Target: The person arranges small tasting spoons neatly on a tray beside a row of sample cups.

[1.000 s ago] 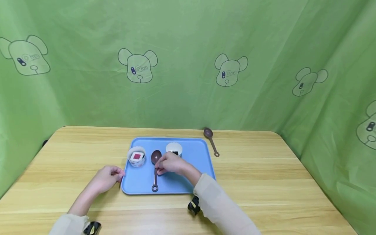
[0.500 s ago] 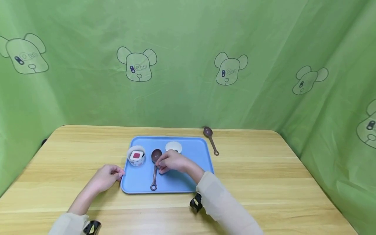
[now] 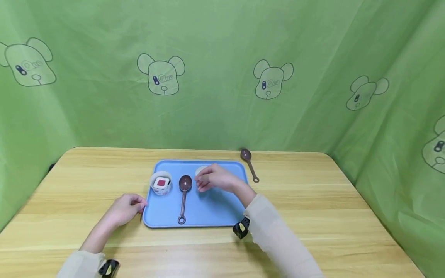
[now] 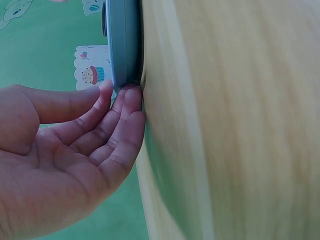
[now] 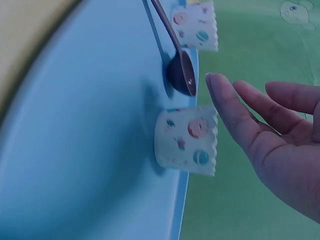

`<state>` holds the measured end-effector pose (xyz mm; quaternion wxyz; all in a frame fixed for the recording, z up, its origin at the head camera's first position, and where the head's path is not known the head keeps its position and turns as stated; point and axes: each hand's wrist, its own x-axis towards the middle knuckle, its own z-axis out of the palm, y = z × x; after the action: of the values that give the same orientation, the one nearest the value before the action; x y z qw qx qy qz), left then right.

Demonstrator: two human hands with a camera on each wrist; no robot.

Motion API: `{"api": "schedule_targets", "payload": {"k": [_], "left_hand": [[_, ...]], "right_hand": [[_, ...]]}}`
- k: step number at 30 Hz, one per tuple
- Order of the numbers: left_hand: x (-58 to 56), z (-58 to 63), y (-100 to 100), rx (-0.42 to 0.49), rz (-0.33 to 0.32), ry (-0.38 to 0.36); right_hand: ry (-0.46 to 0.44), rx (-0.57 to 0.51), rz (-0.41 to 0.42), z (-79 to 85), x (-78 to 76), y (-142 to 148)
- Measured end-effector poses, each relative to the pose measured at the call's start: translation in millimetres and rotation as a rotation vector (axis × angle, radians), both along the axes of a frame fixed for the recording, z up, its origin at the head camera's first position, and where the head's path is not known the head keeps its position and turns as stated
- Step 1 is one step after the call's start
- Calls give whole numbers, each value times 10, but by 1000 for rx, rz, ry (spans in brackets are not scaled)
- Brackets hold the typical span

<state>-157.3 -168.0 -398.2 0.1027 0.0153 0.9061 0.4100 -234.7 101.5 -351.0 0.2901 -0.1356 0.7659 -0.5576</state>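
My left hand (image 3: 122,210) grips the left edge of the blue tray (image 3: 208,216). In the left wrist view its fingertips meet at the tray's rim (image 4: 125,45). My right hand (image 3: 220,179) hovers over the tray with nothing in it, fingers loosely extended beside a white paper baking cup (image 5: 182,142), which it mostly hides in the head view. A brown measuring spoon (image 3: 185,183) lies on the tray, handle toward me. At the tray's left stands another baking cup (image 3: 161,191), holding a white block with a red square (image 3: 161,182).
A second brown spoon (image 3: 246,155) lies on the wooden table (image 3: 313,216), just beyond the tray's right back corner. A green curtain (image 3: 215,123) with printed bear heads hangs behind the table and along its sides.
My right hand has let go of the brown spoon, leaving it on the tray, and has moved up and to the right toward the right baking cup. The left hand stays at the tray's edge.
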Motion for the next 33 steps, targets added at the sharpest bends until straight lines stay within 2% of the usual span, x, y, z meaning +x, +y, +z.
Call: {"api": "schedule_targets", "payload": {"k": [10,23,33], "left_hand": [[-10,-18,-13,-5,-4,11],[-6,-24,-12,-6,-3,-5],[-12,-29,-9,6,-9,11]], "right_hand": [[3,-10,-54,31,-81,205],[67,89,-124,33,-158,495],[80,97,-169,-1,-214,730]]}}
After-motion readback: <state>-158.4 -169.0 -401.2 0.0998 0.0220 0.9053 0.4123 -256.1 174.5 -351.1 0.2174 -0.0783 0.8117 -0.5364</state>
